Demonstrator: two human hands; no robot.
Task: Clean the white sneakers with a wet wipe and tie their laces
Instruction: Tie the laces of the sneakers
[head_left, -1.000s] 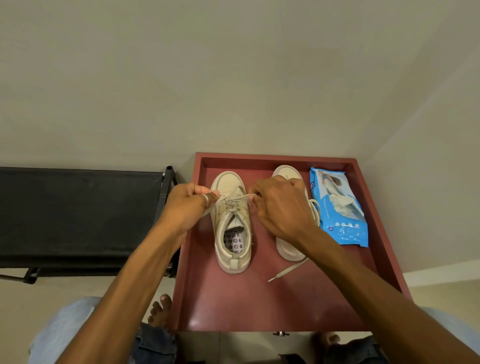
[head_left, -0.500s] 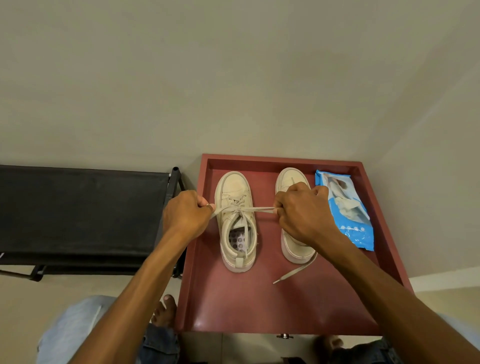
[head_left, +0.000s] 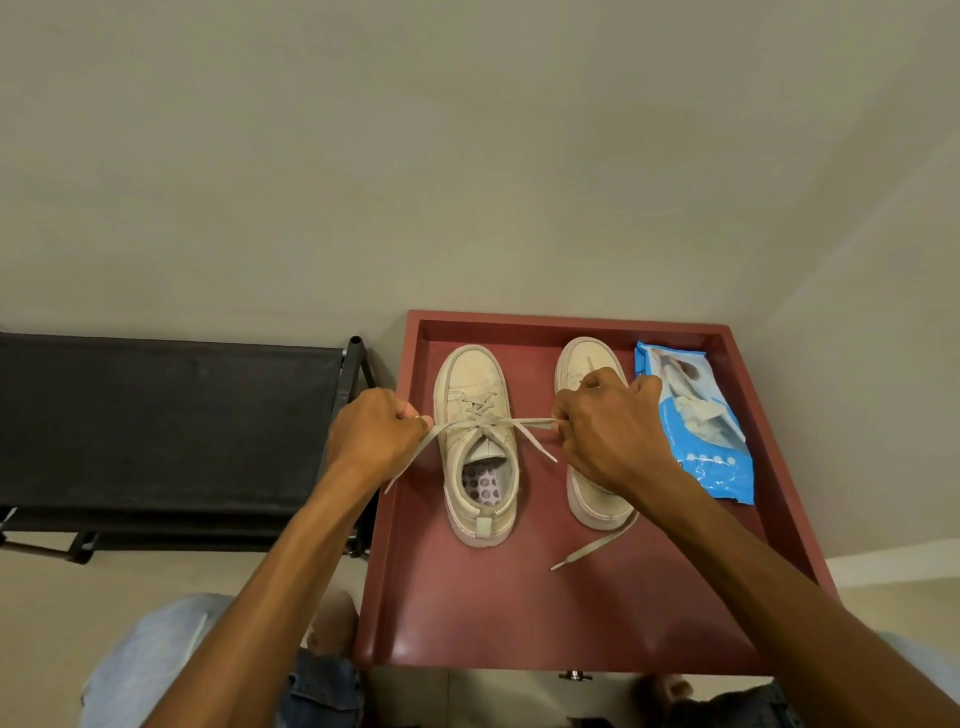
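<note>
Cream lace (head_left: 491, 423) stretched crosswise over the sneaker (head_left: 470, 379), which pointed away from me; my left hand (head_left: 376, 436) and right hand (head_left: 608, 436) each pinched one end.

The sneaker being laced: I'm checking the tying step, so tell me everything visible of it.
The sneaker is off-white, leather-looking with stitched seams, a thick pale sole, a heel tab and a dotted insole showing in its opening. It stands upright on the red tray, toe pointing away, apart from the other sneaker. Its flat beige laces are pulled taut sideways; the left hand grips one side, the right hand the other, with loose tips trailing below each.
</note>
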